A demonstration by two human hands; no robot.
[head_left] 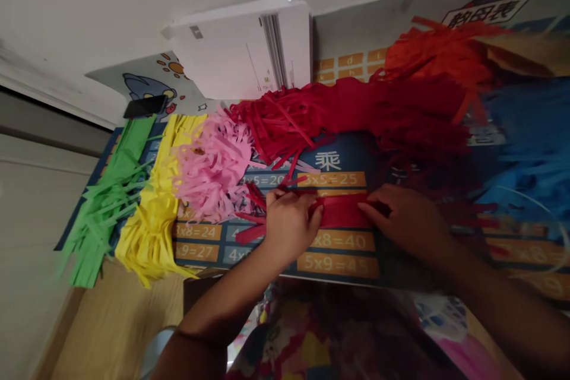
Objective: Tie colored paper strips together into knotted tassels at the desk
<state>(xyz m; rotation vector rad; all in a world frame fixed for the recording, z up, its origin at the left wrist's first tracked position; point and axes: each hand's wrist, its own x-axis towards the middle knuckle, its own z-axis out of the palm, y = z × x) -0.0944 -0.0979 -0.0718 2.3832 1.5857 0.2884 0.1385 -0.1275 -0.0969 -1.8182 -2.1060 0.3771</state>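
Observation:
A strip of red paper with fringed ends [345,211] lies across the table mat in front of me. My left hand [291,217] grips its left part, fingers curled, with cut fringes sticking out beyond the knuckles. At its right part, my right hand [396,214] pinches the paper between thumb and fingers. More red fringe spreads out to the right beyond that hand, dim and partly hidden. Between the hands the paper is flat and uncut. Just behind it lies a pile of red fringed paper [351,107].
Pink [218,166], yellow [154,202] and green fringed paper [109,202] lie to the left. Orange fringed paper [440,56] and blue paper [529,136] are at the right. A white box [244,50] leans against the wall; a phone [146,105] lies far left. The printed mat [338,263] covers the table.

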